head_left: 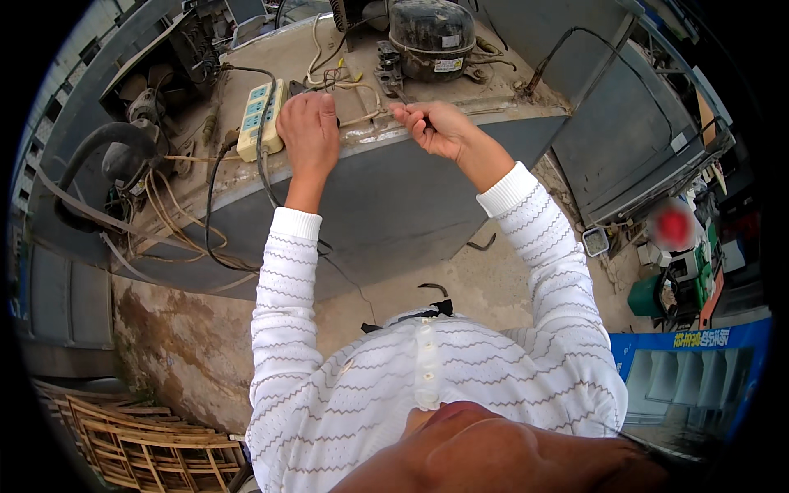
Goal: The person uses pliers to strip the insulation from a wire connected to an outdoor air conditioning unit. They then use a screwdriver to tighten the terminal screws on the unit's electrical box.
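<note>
My left hand (311,135) is closed at the near edge of a worn, dusty worktop (460,100). Dark bits show beside its fingers, but what it grips is hidden. Just left of it lies a cream power strip (261,120) with blue-green sockets and a dark cord across it. To the right, my right hand (437,128) is closed, thumb and forefinger pinched together; something thin and dark in it is too small to name. A pale cable (362,119) runs between the two hands. Behind the right hand stands a black compressor (433,41) on metal feet.
At the left a motor-like unit (127,156) with a thick black hose and looped wires (177,215) crowds the worktop. A grey panel (612,144) stands at the right. Wooden slats (148,444) lie lower left; a green bucket (645,297) and a blue-framed case (690,378) are lower right.
</note>
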`<state>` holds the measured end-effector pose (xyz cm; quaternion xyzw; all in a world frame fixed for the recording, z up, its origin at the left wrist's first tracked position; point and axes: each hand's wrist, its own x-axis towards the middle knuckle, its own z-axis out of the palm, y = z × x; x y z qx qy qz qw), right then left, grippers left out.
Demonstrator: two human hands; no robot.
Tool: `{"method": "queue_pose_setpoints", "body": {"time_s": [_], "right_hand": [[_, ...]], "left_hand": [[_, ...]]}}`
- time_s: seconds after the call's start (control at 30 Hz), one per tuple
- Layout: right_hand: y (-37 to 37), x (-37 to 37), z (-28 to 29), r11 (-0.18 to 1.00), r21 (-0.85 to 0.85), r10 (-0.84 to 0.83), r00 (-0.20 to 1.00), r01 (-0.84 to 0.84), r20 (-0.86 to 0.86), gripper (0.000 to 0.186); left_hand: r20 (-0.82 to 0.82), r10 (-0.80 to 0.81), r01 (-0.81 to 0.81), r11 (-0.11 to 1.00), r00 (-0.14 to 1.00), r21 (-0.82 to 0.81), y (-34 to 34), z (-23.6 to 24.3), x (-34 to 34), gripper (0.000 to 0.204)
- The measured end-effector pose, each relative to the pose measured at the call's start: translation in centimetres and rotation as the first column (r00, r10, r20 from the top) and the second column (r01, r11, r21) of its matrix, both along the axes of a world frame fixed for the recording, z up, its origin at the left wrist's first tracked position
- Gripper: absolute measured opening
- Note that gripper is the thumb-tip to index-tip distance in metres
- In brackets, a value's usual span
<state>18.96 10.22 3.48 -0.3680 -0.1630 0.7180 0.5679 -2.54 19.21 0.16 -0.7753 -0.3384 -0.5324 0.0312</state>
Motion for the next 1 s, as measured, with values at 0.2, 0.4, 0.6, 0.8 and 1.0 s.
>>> {"method": "queue_pose_setpoints", "body": {"time_s": [0.2, 0.4, 0.6, 0.8, 1.0], "right_hand": [[1.7, 8.5, 2.0, 0.970, -0.137, 0.231, 0.938, -0.201, 0.259, 0.023], [0.4, 9.0, 3.0, 0.967, -0.082, 0.254, 0.863, -0.243, 0.437, 0.019], [-3.0, 4.2, 2.7, 0.995, 0.022, 0.069, 0.837, -0.097, 0.543, 0.019], [-1.8, 1.1, 1.1, 0.998, 0.049, 0.010, 0.880, -0.038, 0.475, 0.017], [-1.2, -3.7, 1.2, 0.997, 0.082, -0.029, 0.903, -0.007, 0.428, 0.022]], "left_hand": [[-0.008, 0.003, -0.003, 1.000, 1.000, 0.008, -0.1, 0.1, 0.4, 0.039], [-0.009, -0.010, 0.010, 1.000, 1.000, 0.008, -0.1, 0.2, 0.3, 0.039], [-0.021, 0.019, -0.018, 1.000, 1.000, 0.024, -0.2, 0.1, 0.3, 0.038], [-0.014, 0.008, -0.007, 1.000, 1.000, 0.020, -0.1, 0.0, 0.3, 0.037], [-0.006, 0.007, -0.007, 1.000, 1.000, 0.020, 0.0, 0.1, 0.0, 0.038]]}}
